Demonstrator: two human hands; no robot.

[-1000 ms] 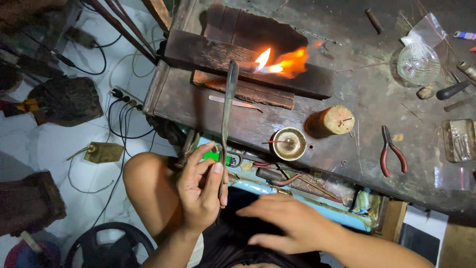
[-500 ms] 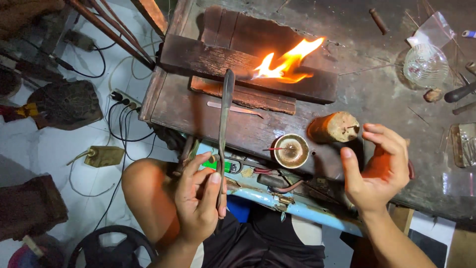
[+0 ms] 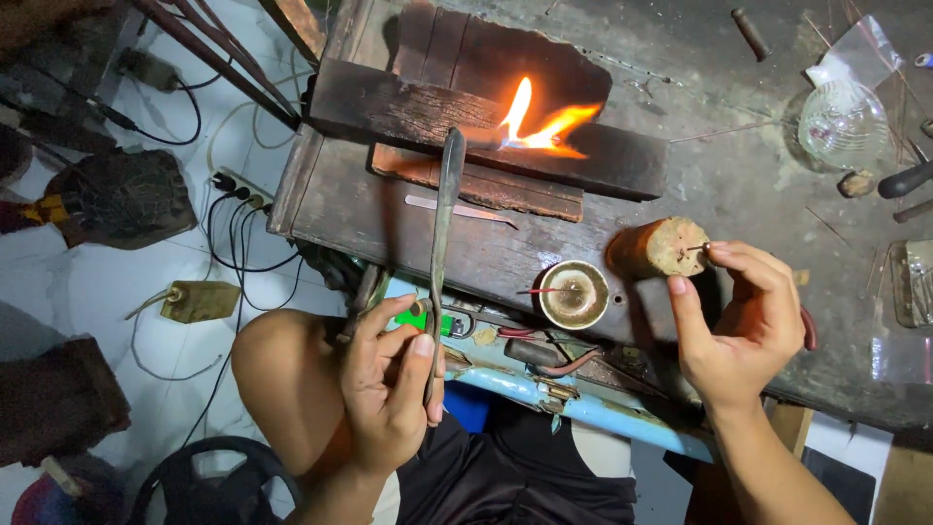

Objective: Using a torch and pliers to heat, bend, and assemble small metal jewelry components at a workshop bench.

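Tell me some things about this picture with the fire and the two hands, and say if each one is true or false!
1. The left hand holds a long thin metal tool that points toward the flame. True.
2. The right hand lies flat on the workbench. False: it is raised, with its fingertips at a small wooden cylinder.
3. A small round metal cup sits between the two hands. True.
4. The flame burns inside the glass bowl. False: it burns on the dark charred wooden block; the bowl stands far off to the right.
5. The person's bare knee shows below the bench. True.
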